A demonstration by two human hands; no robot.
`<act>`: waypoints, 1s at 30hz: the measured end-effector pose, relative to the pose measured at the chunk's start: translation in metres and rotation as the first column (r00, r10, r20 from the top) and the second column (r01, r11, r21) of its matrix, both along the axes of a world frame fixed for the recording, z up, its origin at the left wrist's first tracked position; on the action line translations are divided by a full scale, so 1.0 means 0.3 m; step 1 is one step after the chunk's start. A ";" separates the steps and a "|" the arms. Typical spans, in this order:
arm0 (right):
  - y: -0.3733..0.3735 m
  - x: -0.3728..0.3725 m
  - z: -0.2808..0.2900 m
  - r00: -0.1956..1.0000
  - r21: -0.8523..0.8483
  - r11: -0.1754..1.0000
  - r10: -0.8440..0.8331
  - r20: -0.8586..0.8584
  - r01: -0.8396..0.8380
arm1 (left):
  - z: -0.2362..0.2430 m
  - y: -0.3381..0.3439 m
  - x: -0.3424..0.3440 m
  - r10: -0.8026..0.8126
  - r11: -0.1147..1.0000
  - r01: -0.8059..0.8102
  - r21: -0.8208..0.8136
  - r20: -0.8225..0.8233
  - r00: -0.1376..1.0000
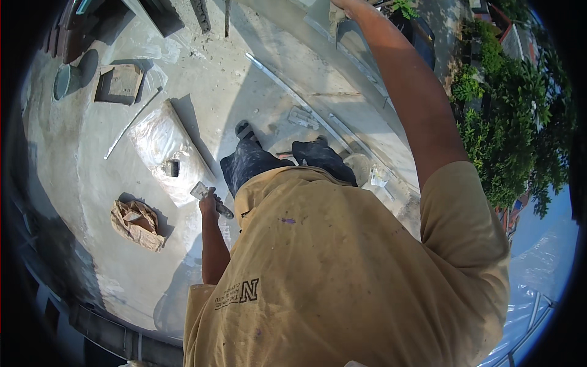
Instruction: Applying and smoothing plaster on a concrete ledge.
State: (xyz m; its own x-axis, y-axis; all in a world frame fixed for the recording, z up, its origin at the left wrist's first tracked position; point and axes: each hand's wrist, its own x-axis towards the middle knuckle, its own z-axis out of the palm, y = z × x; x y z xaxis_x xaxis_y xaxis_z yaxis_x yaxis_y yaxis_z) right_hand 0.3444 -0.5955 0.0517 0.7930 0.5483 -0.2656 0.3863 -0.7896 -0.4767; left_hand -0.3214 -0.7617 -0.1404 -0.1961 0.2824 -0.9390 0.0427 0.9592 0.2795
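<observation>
While clutching a flat-bladed trowel point(199, 190) in the curled left hand point(210, 202), low beside the dusty dark trousers point(249, 162), holds the right hand point(350, 5) out beside a grey surface point(318, 13); cannot tell its grip.

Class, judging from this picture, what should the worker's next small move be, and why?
Probably raise the left hand, with its trowel, toward the grey surface near the right hand. The trowel is already gripped but held low at the worker's left side, while the right arm reaches up beside that surface; the picture's edge partly cuts off that hand, so its grip is unclear.
</observation>
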 end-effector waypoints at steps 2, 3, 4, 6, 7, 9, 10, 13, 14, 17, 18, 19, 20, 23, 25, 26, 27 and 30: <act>-0.018 0.007 0.000 0.998 -0.008 0.998 0.054 0.024 -0.054 | 0.011 0.014 0.016 0.003 1.000 -0.003 0.013 0.006 1.000; -0.027 0.011 0.001 0.996 -0.012 0.997 0.082 0.036 -0.081 | 0.016 0.018 0.029 -0.001 1.000 0.001 0.022 0.005 1.000; -0.037 0.007 0.007 0.993 -0.016 0.994 0.109 0.046 -0.108 | 0.012 0.021 0.031 -0.004 1.000 0.004 0.027 0.000 1.000; -0.056 -0.002 0.022 0.984 -0.025 0.986 0.164 0.068 -0.162 | 0.004 0.022 0.037 -0.092 0.996 0.092 -0.013 0.000 0.996; -0.067 -0.004 0.036 0.978 -0.031 0.982 0.191 0.082 -0.189 | 0.003 0.021 0.045 -0.093 0.996 0.093 -0.013 0.018 0.996; -0.086 -0.010 0.066 0.963 -0.044 0.969 0.246 0.112 -0.242 | 0.007 0.014 0.055 -0.070 0.997 0.070 0.013 0.019 0.997; -0.098 -0.012 0.084 0.954 -0.051 0.962 0.272 0.127 -0.268 | 0.010 0.009 0.062 -0.048 0.998 0.047 0.034 0.021 0.999; -0.132 -0.022 0.142 0.920 -0.075 0.936 0.351 0.174 -0.343 | 0.017 -0.020 0.073 -0.099 0.995 0.099 0.008 0.002 0.995; -0.143 -0.026 0.161 0.906 -0.083 0.926 0.377 0.189 -0.368 | 0.014 -0.027 0.070 -0.099 0.995 0.099 0.014 0.001 0.995; -0.168 -0.042 0.215 0.859 -0.110 0.889 0.457 0.232 -0.444 | 0.005 -0.052 0.062 -0.124 0.992 0.124 -0.026 -0.001 0.992; -0.174 -0.049 0.238 0.838 -0.122 0.874 0.486 0.249 -0.471 | 0.009 -0.058 0.070 -0.119 0.993 0.119 -0.021 0.002 0.993; -0.181 -0.055 0.251 0.818 -0.135 0.858 0.513 0.261 -0.496 | 0.015 -0.063 0.074 -0.108 0.994 0.108 -0.011 0.010 0.994; -0.187 -0.062 0.264 0.796 -0.148 0.841 0.540 0.272 -0.520 | 0.020 -0.066 0.079 -0.096 0.995 0.096 -0.001 0.018 0.995; -0.214 -0.090 0.294 0.729 -0.192 0.786 0.618 0.296 -0.588 | 0.017 -0.061 0.083 -0.101 0.995 0.101 0.027 -0.003 0.995; -0.235 -0.116 0.306 0.678 -0.223 0.743 0.668 0.306 -0.632 | 0.019 -0.071 0.092 -0.113 0.993 0.113 0.030 0.005 0.994; -0.221 -0.137 0.306 0.650 -0.238 0.718 0.694 0.311 -0.654 | 0.027 -0.077 0.094 -0.127 0.991 0.126 0.035 0.015 0.992; -0.234 -0.159 0.305 0.645 -0.236 0.713 0.699 0.309 -0.660 | 0.024 -0.087 0.089 -0.134 0.991 0.134 0.014 -0.004 0.991; -0.288 -0.177 0.285 0.642 -0.371 0.687 0.722 0.257 -0.624 | 0.006 -0.094 0.091 -0.112 0.994 0.112 0.011 -0.010 0.994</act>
State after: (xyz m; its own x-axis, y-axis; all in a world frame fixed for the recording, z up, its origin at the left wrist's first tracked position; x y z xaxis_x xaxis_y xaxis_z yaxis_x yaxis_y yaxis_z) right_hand 0.2913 -0.6818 0.1372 0.2851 0.9287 -0.2372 0.9530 -0.3010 -0.0332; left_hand -0.2942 -0.7900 -0.1387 -0.1711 0.3140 -0.9339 0.1527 0.9449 0.2897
